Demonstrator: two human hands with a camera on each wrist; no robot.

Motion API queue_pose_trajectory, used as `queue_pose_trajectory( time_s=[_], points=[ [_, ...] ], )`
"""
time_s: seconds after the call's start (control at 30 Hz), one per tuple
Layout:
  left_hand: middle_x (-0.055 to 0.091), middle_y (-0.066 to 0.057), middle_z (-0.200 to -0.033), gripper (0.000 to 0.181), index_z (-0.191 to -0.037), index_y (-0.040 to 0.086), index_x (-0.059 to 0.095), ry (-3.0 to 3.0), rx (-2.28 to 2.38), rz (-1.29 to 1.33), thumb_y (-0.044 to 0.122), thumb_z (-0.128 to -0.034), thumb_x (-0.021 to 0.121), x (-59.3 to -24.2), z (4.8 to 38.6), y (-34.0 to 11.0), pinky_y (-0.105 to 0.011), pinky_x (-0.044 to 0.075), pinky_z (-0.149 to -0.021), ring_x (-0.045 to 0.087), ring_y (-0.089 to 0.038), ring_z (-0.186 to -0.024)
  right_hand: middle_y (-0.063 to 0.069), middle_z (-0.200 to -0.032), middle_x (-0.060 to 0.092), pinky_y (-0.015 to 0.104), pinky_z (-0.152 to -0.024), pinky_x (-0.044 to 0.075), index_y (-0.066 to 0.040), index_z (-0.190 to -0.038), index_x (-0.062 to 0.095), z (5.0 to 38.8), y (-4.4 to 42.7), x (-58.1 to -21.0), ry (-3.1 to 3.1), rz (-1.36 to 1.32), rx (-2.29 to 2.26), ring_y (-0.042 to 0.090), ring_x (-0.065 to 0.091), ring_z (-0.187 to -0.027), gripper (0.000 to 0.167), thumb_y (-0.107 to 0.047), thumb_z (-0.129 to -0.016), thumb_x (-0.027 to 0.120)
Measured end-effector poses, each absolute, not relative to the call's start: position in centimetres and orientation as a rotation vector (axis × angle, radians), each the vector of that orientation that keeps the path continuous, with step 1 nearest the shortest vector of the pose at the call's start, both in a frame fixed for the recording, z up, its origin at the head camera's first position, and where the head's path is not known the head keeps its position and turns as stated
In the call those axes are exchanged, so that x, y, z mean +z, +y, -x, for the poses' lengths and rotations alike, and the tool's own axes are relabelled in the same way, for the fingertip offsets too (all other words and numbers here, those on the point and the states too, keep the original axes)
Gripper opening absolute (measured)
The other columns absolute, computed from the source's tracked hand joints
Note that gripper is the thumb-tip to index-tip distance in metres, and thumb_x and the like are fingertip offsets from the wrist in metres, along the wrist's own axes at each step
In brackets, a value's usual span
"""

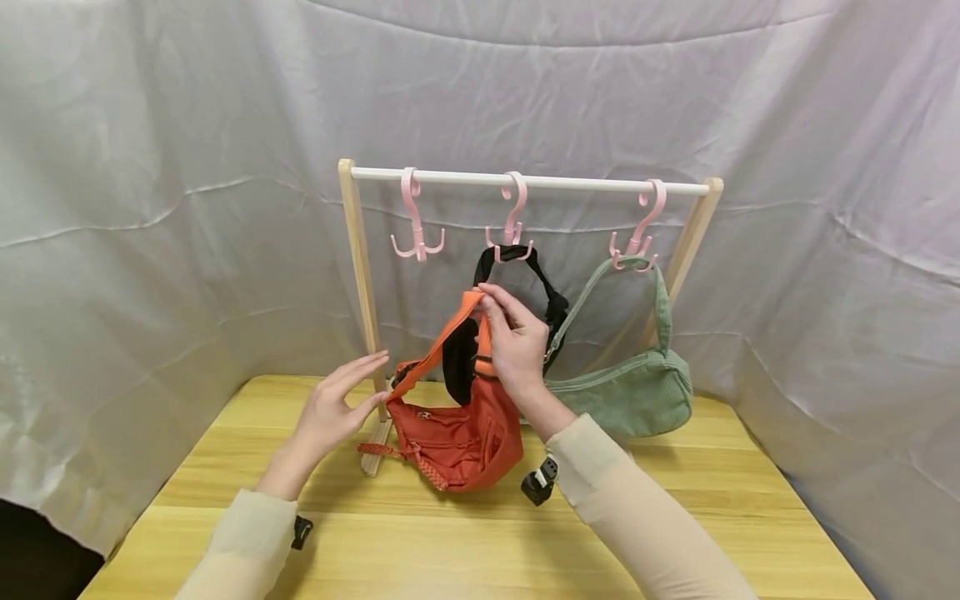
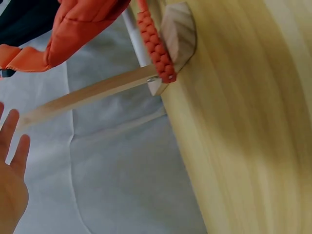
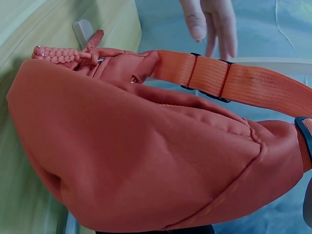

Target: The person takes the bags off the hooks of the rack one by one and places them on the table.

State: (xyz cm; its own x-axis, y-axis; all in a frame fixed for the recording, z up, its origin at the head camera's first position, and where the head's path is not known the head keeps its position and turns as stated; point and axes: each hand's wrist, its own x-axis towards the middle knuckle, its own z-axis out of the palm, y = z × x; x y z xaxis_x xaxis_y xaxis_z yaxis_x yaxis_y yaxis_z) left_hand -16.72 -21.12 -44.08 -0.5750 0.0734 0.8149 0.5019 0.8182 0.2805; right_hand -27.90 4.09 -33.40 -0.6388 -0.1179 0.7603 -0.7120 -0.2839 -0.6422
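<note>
My right hand (image 1: 517, 342) pinches the top of the orange strap (image 1: 442, 342) of a red shoulder bag (image 1: 468, 446). The bag hangs from that strap in front of the rack, its braided zipper pulls (image 2: 156, 46) dangling. In the right wrist view, the bag body (image 3: 131, 156) fills much of the picture, with buckles along its strap (image 3: 263, 85). Beside the bag's left end is my left hand (image 1: 330, 408), fingers extended; whether its thumb touches the strap I cannot tell. Behind the red bag, a black bag (image 1: 459, 367) hangs from the middle pink hook (image 1: 513, 217), partly hidden.
A rack with a white bar (image 1: 585, 182) and wooden posts (image 1: 358, 258) stands on the wooden table (image 1: 420, 558). The left pink hook (image 1: 417, 225) carries no bag. On the right pink hook (image 1: 641, 225) hangs a green corduroy bag (image 1: 637, 396). Grey cloth (image 1: 187, 108) surrounds the table.
</note>
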Motion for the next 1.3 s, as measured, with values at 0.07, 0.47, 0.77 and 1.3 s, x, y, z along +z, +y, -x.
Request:
queue_pose_trajectory(
  time_s=[0.07,0.47,0.77,1.3],
  points=[
    [0.068,-0.009,-0.138,0.059,-0.135,0.006,0.069,-2.144,-0.617,0.424,0.001,-0.0794,0.088,-44.4,16.8,-21.0,-0.027,0.045,-0.111,0.066,-0.033,-0.122,0.014,-0.116,0.076,0.027,-0.061,0.061,-0.002,-0.124,0.075,27.9,4.1,-33.4,-1.558,-1.024,1.983,0.024,0.075,-0.083,0.025,-0.013,-0.103,0.066],
    [0.073,-0.012,-0.126,0.053,-0.130,0.008,0.072,-2.260,-0.665,0.375,0.006,-0.0800,0.090,-46.2,17.0,-20.6,-0.050,0.057,-0.097,0.071,-0.034,-0.112,0.021,-0.118,0.075,0.033,-0.078,0.062,0.005,-0.124,0.073,28.5,4.5,-33.9,-1.538,-0.996,1.984,0.027,0.076,-0.090,0.025,-0.002,-0.102,0.064],
    [0.074,-0.015,-0.122,0.045,-0.121,0.004,0.075,-2.252,-0.666,0.401,0.004,-0.0780,0.090,-47.4,17.3,-20.5,-0.050,0.057,-0.096,0.072,-0.034,-0.110,0.019,-0.115,0.076,0.024,-0.074,0.061,0.003,-0.125,0.074,28.9,5.4,-34.4,-1.550,-0.927,2.008,0.031,0.076,-0.090,0.026,-0.006,-0.102,0.066],
    [0.075,-0.015,-0.114,0.039,-0.113,0.002,0.077,-2.238,-0.892,0.399,-0.011,-0.0775,0.084,-48.0,17.8,-19.7,-0.048,0.062,-0.084,0.072,-0.036,-0.102,0.018,-0.114,0.076,0.031,-0.083,0.062,-0.002,-0.122,0.077,29.4,7.6,-36.0,-1.560,-0.849,2.034,0.029,0.076,-0.095,0.024,-0.011,-0.100,0.071]
  ],
)
